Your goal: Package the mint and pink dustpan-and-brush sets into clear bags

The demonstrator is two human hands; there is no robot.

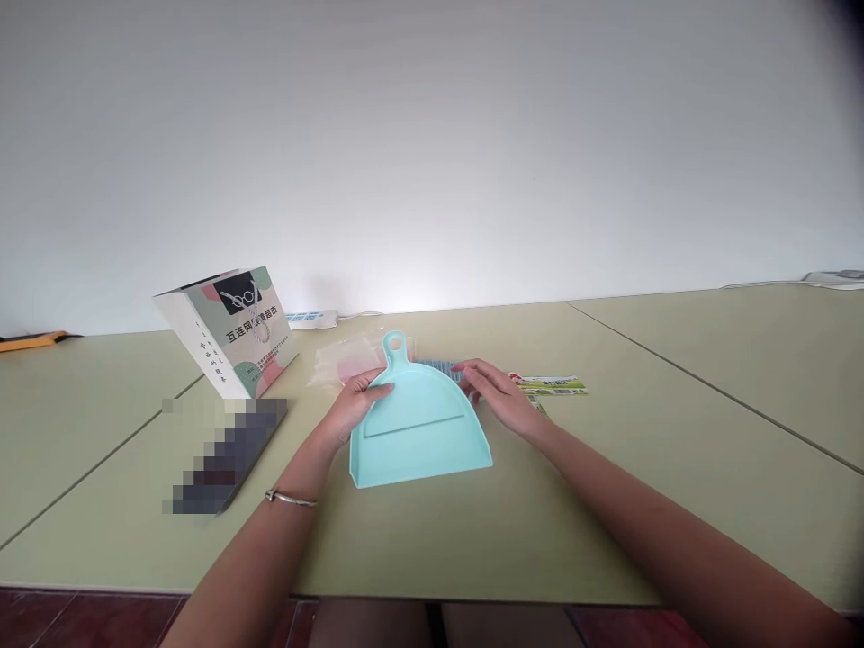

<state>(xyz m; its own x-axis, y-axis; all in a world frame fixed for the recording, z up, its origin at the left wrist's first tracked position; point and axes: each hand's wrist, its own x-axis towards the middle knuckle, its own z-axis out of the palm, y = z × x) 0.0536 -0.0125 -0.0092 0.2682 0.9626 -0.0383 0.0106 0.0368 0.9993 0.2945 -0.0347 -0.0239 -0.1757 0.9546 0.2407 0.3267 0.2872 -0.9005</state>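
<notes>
A mint-green plastic dustpan point(418, 400) is held up above the table, its ring-ended handle pointing away from me and its wide lip toward me. My left hand point(355, 405) grips its left edge below the handle, thumb on top and the other fingers underneath. By the right edge is my right hand point(496, 391), fingers stretched toward the pan; whether the fingertips touch it, I cannot tell. Behind the dustpan lies a blue striped item point(440, 367), partly hidden. Clear plastic packaging point(337, 360) with a pinkish patch rests beyond my left hand.
A printed paper bag point(249, 328) with a rope handle leans at the left on the pale green table point(675, 396). Nearer is a dark, pixelated flat object point(233, 463). Green and white printed strips point(557, 385) lie right of my right hand. A white power strip point(317, 319) sits by the wall.
</notes>
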